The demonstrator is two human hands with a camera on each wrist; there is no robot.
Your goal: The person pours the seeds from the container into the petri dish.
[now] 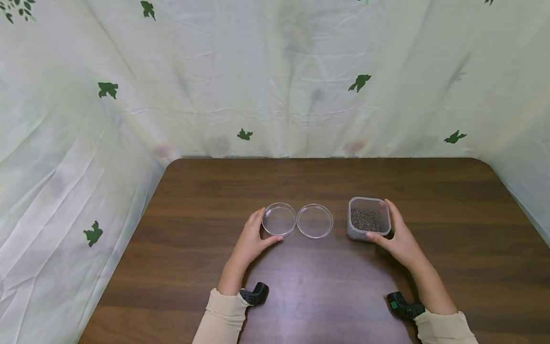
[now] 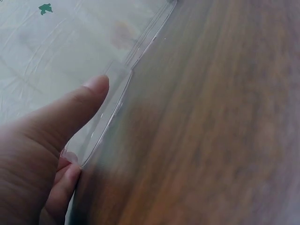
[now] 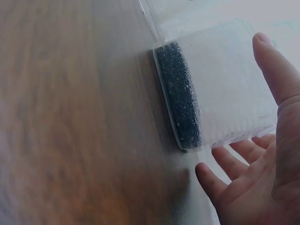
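Note:
Two clear round petri dish halves lie side by side on the table, their rims meeting or nearly so. My left hand [image 1: 253,237] holds the left dish [image 1: 279,219] by its rim, fingers on the far left side and thumb at the near edge. In the left wrist view the thumb [image 2: 96,89] lies across the clear wall. The right dish [image 1: 315,221] is untouched. To its right stands a clear square plastic container [image 1: 350,229] partly filled with dark granules [image 3: 178,93]. My right hand [image 1: 399,240] grips it, thumb at the near side and fingers round the right side.
The brown wooden table [image 1: 206,191] ends at a pale cloth curtain [image 1: 258,71] with green leaf-like prints. A black wrist device [image 1: 255,294] sits on the left wrist, and another black device [image 1: 404,306] on the right.

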